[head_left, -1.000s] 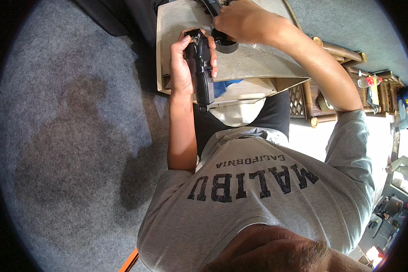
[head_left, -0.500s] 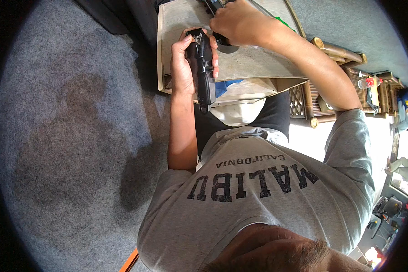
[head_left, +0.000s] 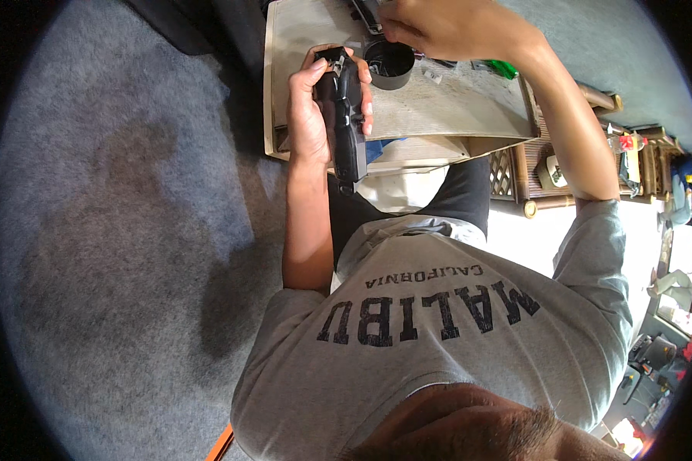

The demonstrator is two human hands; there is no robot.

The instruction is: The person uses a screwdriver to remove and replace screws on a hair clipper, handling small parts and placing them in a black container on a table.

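The black hair clipper (head_left: 341, 123) stands lengthwise to the person, blade end toward the surface's (head_left: 469, 107) far edge, tail toward the body, its long axis leaning slightly; it is held above the near left part, tail jutting past the near edge. The left hand (head_left: 309, 107) has its fingers clamped around it, thumb by the blade end, forearm straight behind. The right hand (head_left: 446, 29) reaches across the right edge, elbow bent, wrist flexed, fingers curled beside a round black bowl (head_left: 390, 65); whether they grip anything I cannot tell.
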